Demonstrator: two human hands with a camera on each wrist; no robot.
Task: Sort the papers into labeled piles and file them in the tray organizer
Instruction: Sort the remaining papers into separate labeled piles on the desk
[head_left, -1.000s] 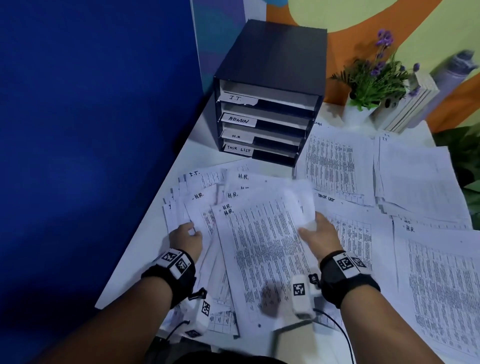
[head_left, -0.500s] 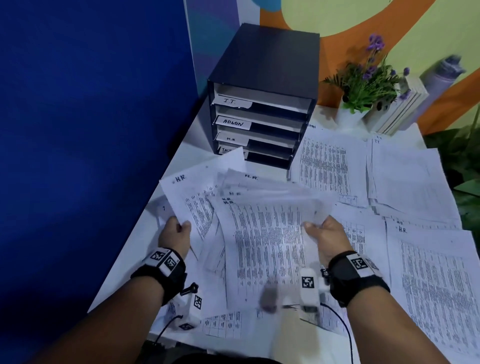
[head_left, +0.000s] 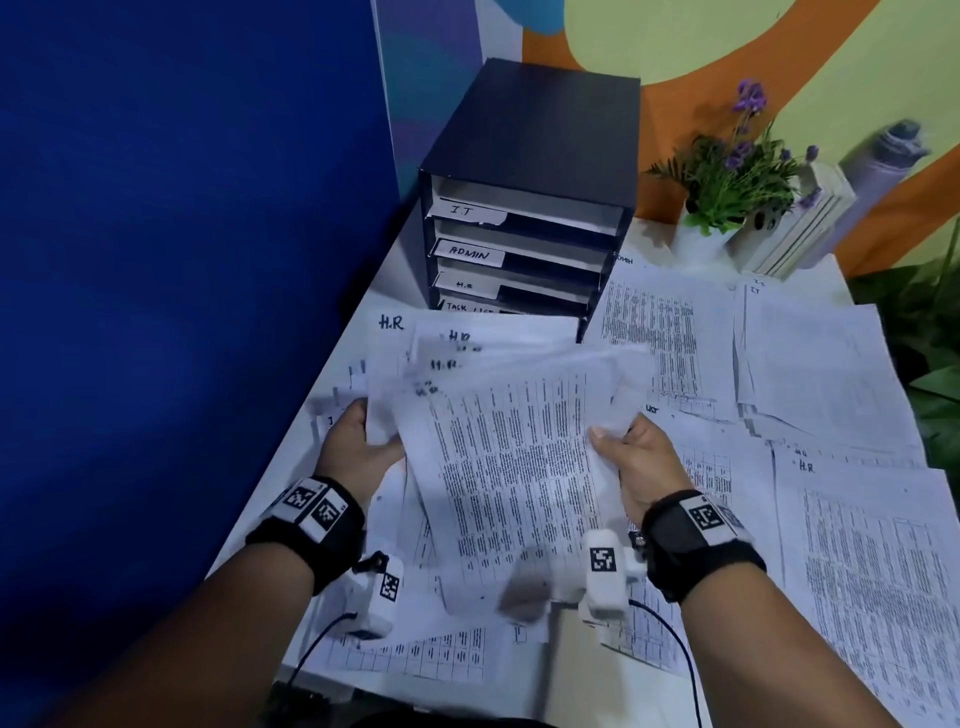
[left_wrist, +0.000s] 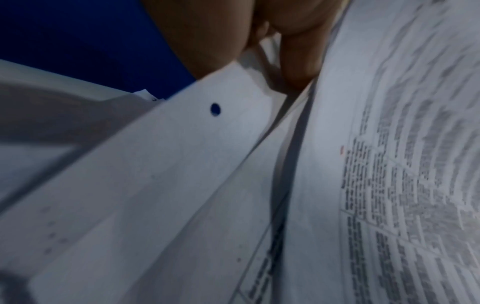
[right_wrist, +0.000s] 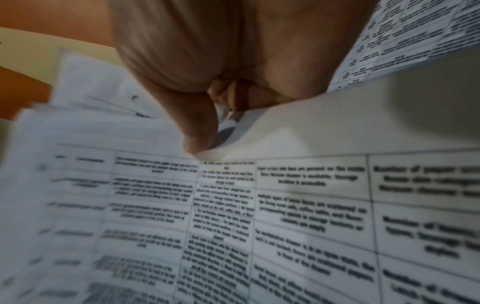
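Note:
A loose bundle of printed sheets marked "H.R." is held up off the table between both hands. My left hand grips its left edge, thumb on top, also seen in the left wrist view. My right hand pinches the right edge, thumb over the top sheet. The sheets fan out unevenly, corners offset. Behind them stands the black tray organizer with slots labelled I.T., ADMIN, H.R. and TASK LIST; its bottom label is partly hidden by the bundle.
Sorted piles lie on the white table: an ADMIN pile, an I.T. pile, an H.R. pile. More sheets lie under my hands. A blue partition walls the left. A potted plant and bottle stand at the back.
Both hands gathered the scattered H.R. sheets from the table and lifted them together as one bundle, which now rises toward the organizer.

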